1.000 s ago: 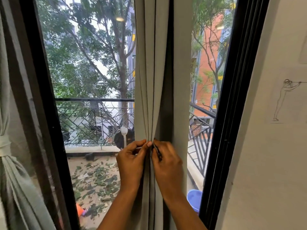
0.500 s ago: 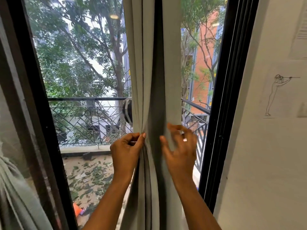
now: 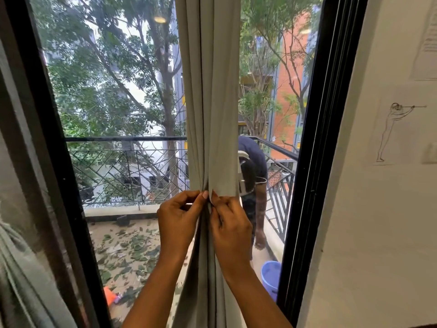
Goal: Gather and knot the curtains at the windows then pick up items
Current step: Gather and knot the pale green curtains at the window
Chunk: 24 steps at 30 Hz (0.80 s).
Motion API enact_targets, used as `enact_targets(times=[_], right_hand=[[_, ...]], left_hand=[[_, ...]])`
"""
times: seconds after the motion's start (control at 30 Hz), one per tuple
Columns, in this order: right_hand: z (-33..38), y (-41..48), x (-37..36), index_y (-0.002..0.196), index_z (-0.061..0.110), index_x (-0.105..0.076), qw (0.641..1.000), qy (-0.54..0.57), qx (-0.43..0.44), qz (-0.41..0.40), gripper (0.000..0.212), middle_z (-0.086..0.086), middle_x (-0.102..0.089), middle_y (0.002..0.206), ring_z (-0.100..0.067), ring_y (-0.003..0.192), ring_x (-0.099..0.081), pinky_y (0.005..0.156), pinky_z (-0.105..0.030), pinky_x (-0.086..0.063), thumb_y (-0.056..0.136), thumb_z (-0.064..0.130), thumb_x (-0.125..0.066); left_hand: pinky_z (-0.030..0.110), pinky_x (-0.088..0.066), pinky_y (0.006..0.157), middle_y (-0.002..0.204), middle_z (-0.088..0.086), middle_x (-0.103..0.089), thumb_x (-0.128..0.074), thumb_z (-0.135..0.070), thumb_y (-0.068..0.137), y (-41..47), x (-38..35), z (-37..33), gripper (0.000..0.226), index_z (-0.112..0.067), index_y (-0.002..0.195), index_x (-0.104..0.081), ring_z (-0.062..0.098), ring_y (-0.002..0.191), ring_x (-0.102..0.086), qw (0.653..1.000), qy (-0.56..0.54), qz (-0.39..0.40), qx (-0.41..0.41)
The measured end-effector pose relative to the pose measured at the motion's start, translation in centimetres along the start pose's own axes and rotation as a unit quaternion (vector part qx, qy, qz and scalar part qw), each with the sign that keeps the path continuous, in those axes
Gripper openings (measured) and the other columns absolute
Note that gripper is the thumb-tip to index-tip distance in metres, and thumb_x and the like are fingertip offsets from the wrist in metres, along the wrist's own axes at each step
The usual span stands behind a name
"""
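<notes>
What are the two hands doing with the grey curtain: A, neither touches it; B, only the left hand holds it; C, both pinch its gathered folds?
C: the left hand and right hand each pinch gathered folds of the grey curtain, side by side.

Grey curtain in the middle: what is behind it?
Behind the gathered grey fabric curtain, a bending person in a dark top shows on its right, partly covered. The black metal balcony railing passes behind it too; that stretch is hidden.
</notes>
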State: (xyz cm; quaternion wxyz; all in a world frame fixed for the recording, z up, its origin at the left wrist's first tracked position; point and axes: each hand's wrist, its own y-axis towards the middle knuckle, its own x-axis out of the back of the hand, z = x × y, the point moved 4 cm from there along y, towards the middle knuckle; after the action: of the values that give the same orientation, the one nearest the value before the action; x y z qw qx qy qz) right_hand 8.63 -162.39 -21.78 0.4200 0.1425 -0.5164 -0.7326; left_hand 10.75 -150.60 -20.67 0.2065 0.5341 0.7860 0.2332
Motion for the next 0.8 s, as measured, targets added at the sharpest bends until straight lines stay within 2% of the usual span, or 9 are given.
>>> enact_targets(times=[0.13,0.27,0.37,0.43,0.5,0.6,0.67,0.73,0.8], right_hand=[[0.3,0.1,-0.5,0.111,0.013,-0.067,1.000,-0.001,-0.010,0.001,0.038,0.000,-0.063,0.097,-0.010,0.082,-0.061,0.071,-0.018,-0.051,0.093,0.032,-0.040],[-0.2,0.8,-0.4,0.110,0.014,-0.067,0.997,0.030,0.020,0.070,0.031,0.003,-0.058,0.100,0.007,0.088,-0.047,0.076,0.002,-0.037,0.092,0.025,-0.044],[-1.5,2.3,-0.1,0.112,0.014,-0.068,0.975,0.149,0.015,0.164,0.027,0.004,-0.058,0.099,0.009,0.091,-0.053,0.075,-0.004,-0.043,0.090,0.021,-0.055],[-4.1,4.2,0.2,0.109,0.014,-0.068,0.966,0.221,-0.087,0.098,0.024,0.005,-0.062,0.101,0.006,0.094,-0.057,0.082,-0.014,-0.045,0.089,0.023,-0.060],[-8.0,6.4,-0.1,0.124,0.016,-0.057,0.958,0.191,-0.213,0.031,0.037,0.001,-0.059,0.120,-0.006,0.111,-0.055,0.095,-0.030,-0.044,0.089,0.025,-0.062],[-11.8,7.3,-2.7,0.143,0.020,-0.033,0.865,0.277,-0.374,0.187,0.072,-0.004,-0.045,0.141,-0.024,0.130,-0.041,0.098,-0.039,-0.040,0.083,0.039,-0.067],[-12.5,6.5,-3.1,0.132,0.014,-0.049,0.796,0.351,-0.425,0.251,0.059,-0.007,-0.059,0.123,-0.029,0.117,-0.053,0.089,-0.036,-0.048,0.081,0.039,-0.067],[-12.4,6.0,-1.8,0.115,0.009,-0.060,0.830,0.326,-0.405,0.199,0.035,-0.005,-0.068,0.098,-0.024,0.094,-0.062,0.073,-0.027,-0.054,0.084,0.025,-0.066],[-12.1,5.6,0.2,0.102,0.012,-0.064,0.919,0.188,-0.337,0.086,0.023,-0.003,-0.070,0.090,-0.024,0.084,-0.065,0.071,-0.033,-0.055,0.082,0.023,-0.070]], left_hand=[[0.047,-0.059,0.073,0.075,-0.005,-0.075,-0.074,-0.032,0.076,-0.2,0.3,-0.4,0.006,-0.037,0.076,-0.076,0.017,0.071,-0.070,1.000,-0.021,0.016,0.009],[0.030,-0.056,0.066,0.069,-0.010,-0.073,-0.079,-0.027,0.070,0.0,0.8,-0.6,0.008,-0.029,0.075,-0.073,0.005,0.061,-0.065,0.999,-0.016,0.012,0.026],[0.022,-0.051,0.060,0.062,-0.014,-0.070,-0.078,-0.021,0.077,0.5,0.9,-0.9,0.011,-0.028,0.074,-0.072,0.000,0.056,-0.061,1.000,0.029,-0.008,0.008],[0.015,-0.050,0.060,0.059,-0.018,-0.068,-0.077,-0.019,0.079,0.7,0.7,-1.1,0.017,-0.033,0.073,-0.070,-0.005,0.055,-0.061,0.998,0.053,-0.021,-0.005],[0.010,-0.049,0.060,0.062,-0.019,-0.068,-0.076,-0.018,0.079,0.5,0.5,-1.2,0.021,-0.036,0.072,-0.067,-0.007,0.057,-0.062,0.997,0.070,-0.027,-0.018],[0.009,-0.049,0.060,0.069,-0.017,-0.070,-0.075,-0.018,0.081,0.3,0.6,-1.1,0.015,-0.032,0.076,-0.070,-0.006,0.060,-0.064,0.996,0.079,-0.031,-0.029],[0.011,-0.051,0.061,0.071,-0.014,-0.071,-0.075,-0.019,0.081,0.3,0.9,-0.9,0.009,-0.027,0.079,-0.072,-0.004,0.062,-0.066,0.996,0.077,-0.030,-0.024],[0.011,-0.051,0.060,0.070,-0.014,-0.071,-0.075,-0.020,0.081,0.2,1.1,-0.9,0.008,-0.026,0.078,-0.071,-0.003,0.061,-0.066,0.996,0.084,-0.034,-0.023],[0.009,-0.048,0.058,0.067,-0.015,-0.069,-0.075,-0.020,0.081,0.3,1.1,-1.1,0.012,-0.029,0.074,-0.069,-0.004,0.060,-0.065,0.995,0.092,-0.042,-0.027]])
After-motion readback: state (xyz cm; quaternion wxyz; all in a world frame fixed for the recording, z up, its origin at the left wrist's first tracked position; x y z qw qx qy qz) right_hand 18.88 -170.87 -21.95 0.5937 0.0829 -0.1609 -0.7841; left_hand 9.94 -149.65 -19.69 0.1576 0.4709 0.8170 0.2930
